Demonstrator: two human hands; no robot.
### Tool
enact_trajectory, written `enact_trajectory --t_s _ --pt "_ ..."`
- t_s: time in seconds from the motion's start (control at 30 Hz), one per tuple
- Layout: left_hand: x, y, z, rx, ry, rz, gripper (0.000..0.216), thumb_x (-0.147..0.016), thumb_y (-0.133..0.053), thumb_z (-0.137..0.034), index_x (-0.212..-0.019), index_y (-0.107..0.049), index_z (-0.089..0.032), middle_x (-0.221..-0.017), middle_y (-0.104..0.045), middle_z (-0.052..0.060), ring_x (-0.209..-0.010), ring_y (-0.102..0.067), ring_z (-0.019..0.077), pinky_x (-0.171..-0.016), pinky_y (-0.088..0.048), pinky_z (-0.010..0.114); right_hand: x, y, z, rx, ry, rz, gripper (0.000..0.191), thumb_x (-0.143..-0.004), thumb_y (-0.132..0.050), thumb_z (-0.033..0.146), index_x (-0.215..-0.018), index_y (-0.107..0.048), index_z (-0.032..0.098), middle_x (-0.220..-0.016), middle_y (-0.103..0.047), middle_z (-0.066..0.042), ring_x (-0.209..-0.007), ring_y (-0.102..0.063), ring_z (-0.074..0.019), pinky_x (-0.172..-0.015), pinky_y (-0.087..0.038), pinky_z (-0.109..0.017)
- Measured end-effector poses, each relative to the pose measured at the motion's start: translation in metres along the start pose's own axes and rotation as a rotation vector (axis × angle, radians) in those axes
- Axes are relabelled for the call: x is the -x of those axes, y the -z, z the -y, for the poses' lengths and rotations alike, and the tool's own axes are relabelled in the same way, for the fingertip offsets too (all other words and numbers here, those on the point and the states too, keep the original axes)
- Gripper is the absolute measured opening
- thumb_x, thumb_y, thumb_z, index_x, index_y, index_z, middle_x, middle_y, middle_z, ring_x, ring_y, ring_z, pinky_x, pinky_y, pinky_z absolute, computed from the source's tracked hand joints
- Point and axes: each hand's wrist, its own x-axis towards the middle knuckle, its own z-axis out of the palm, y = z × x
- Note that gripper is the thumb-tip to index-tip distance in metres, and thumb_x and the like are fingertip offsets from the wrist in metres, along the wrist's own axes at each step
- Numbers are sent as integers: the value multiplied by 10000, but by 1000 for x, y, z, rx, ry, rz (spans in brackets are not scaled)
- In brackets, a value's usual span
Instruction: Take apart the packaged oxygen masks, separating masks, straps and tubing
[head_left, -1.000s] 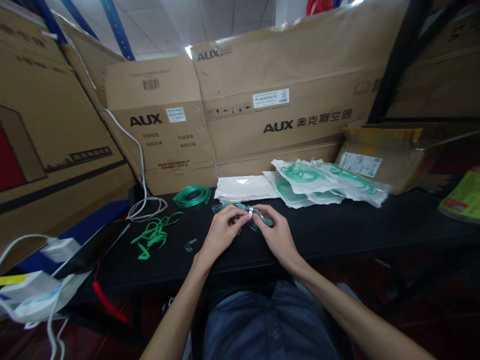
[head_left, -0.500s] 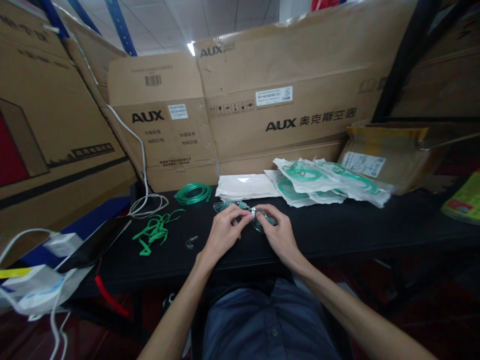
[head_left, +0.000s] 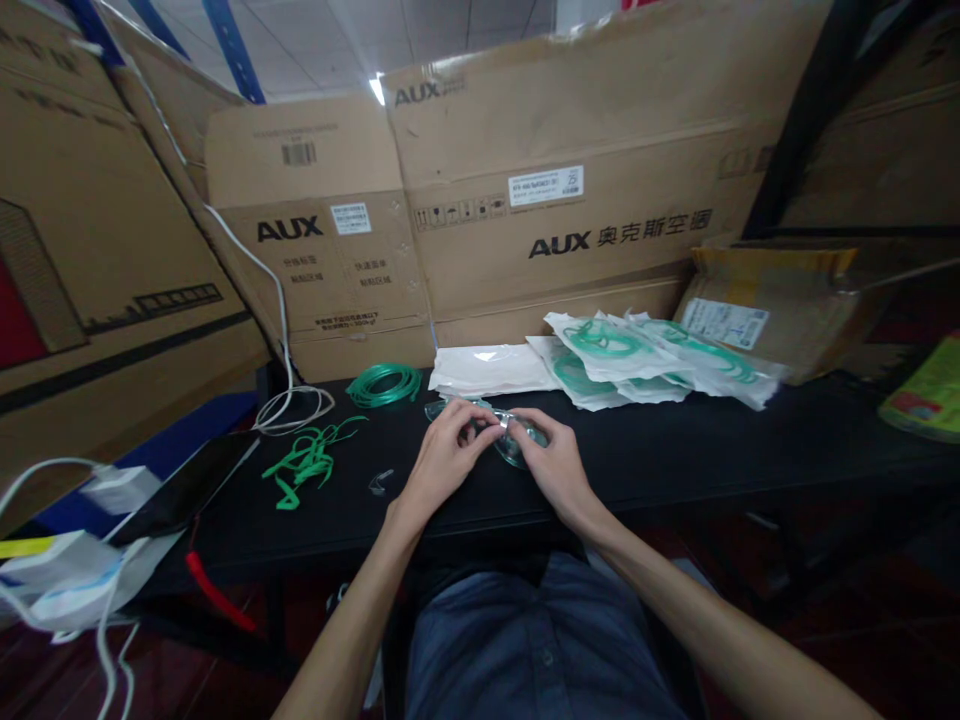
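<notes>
Both hands meet over the black tabletop around a clear green plastic face mask (head_left: 511, 452), partly hidden by my fingers. My left hand (head_left: 455, 445) pinches at a small shiny metal strip (head_left: 504, 423) on the mask from the left, thumb against fingertips. From the right, my right hand (head_left: 551, 455) grips the mask's body with thumb and fingers. Another clear green piece (head_left: 435, 410) shows beyond my left hand; I cannot tell whether it joins the mask. Left of the hands lie bunched green elastic straps (head_left: 307, 462) and small clear bits (head_left: 380, 482).
Coiled green tubing (head_left: 384, 386) and a white packet (head_left: 491, 372) lie behind the hands. White pouches with green tubing (head_left: 600, 340) are piled at right, against a cardboard box (head_left: 765, 310). Tall cardboard (head_left: 480, 240) stands behind. At left are a dark flat device (head_left: 184, 490) and white cables (head_left: 289, 415).
My hands stay on the mask with only slight finger shifts around the metal strip. The whole view has moved slightly; the other things on the table lie as before.
</notes>
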Motion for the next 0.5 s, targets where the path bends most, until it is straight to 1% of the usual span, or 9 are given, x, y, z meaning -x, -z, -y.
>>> enact_trajectory --t_s 0.03,0.1,0.17,0.2,0.33,0.4,0.5 --pt "-1 2 0 -13 -18 -1 195 -934 -671 -322 -1094 -692 -212 -1051 -650 45 -799 -624 146 -674 -510 239 0 0 0 -1 -2 9 269 -848 -613 372 -971 -740 169 -986 -773 -84 -950 -686 -260 -877 -493 -370" --pt "-1 6 1 -35 -78 30 271 -953 -647 -290 -1220 -660 -246 -1199 -645 62 -992 -642 182 -846 -534 294 0 0 1 3 2 37 273 -866 -612 375 -997 -743 175 -1029 -772 -84 -985 -685 -259 -906 -485 -373" --pt "-1 10 3 -62 -141 90 300 -966 -628 -270 -1265 -654 -273 -1281 -647 56 -1184 -597 210 -1030 -474 359 0 1 1 5 13 68 266 -880 -617 376 -1031 -733 191 -1064 -765 -76 -1012 -681 -252 -927 -478 -370" --pt "0 11 4 -77 -161 115 310 -958 -641 -277 -1267 -659 -278 -1294 -654 51 -1229 -579 216 -1074 -445 377 -1 1 0 1 15 81 263 -883 -623 379 -1045 -721 197 -1056 -763 -71 -1006 -682 -247 -922 -479 -366" --pt "1 15 6 -98 -171 156 393 -901 -712 -341 -1283 -657 -269 -1298 -682 53 -1223 -602 224 -1073 -459 387 -4 5 -3 -53 -19 134 279 -881 -648 431 -1036 -638 199 -888 -738 -39 -866 -688 -219 -785 -495 -322" --pt "1 16 6 -84 -159 160 372 -901 -711 -347 -1260 -670 -260 -1278 -699 52 -1209 -616 219 -1066 -465 380 -6 7 -3 -72 -29 195 287 -892 -636 459 -1008 -618 197 -864 -717 -30 -835 -677 -207 -736 -487 -301" --pt "0 21 4 -62 -129 162 339 -898 -718 -346 -1224 -690 -256 -1245 -719 42 -1182 -635 210 -1053 -468 358 -10 12 -3 -67 -9 324 291 -910 -619 455 -1039 -625 195 -905 -699 -29 -868 -659 -196 -770 -490 -299"
